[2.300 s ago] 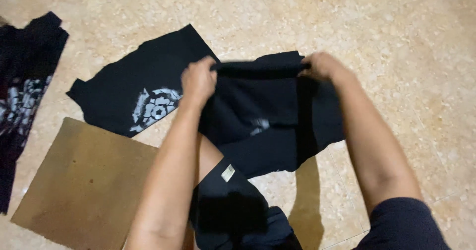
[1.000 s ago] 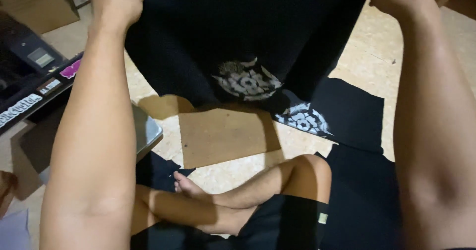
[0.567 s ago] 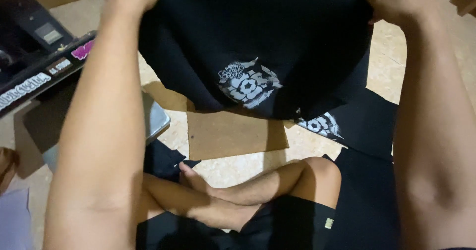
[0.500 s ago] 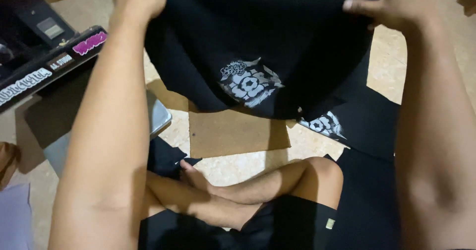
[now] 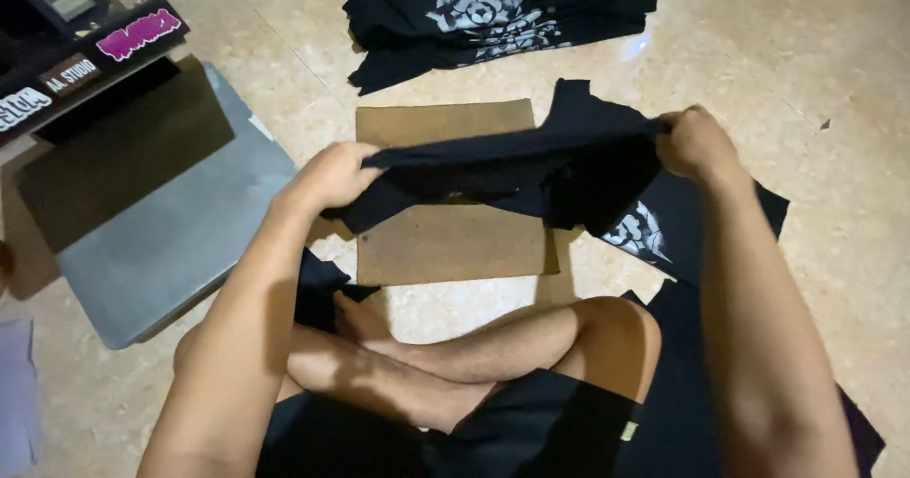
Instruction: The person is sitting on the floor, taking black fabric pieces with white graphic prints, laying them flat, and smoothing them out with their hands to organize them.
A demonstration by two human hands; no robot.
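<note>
I sit cross-legged on a tan stone floor. My left hand (image 5: pixel 332 176) and my right hand (image 5: pixel 697 144) each grip one end of a black T-shirt (image 5: pixel 531 165), stretched flat between them at about knee height. It hangs over a brown cardboard sheet (image 5: pixel 445 246) lying on the floor in front of my legs. Under my right hand lies another black shirt with a white print (image 5: pixel 654 231).
A pile of black printed shirts (image 5: pixel 493 9) lies at the far centre. A heat press with a grey platen (image 5: pixel 161 222) and dark upper plate stands at the left. More black cloth (image 5: pixel 682 393) lies beside my right knee.
The shirt was held up high and spread in front of the camera; now it is lowered and pulled flat over the cardboard. My view has tilted so the far pile shows.
</note>
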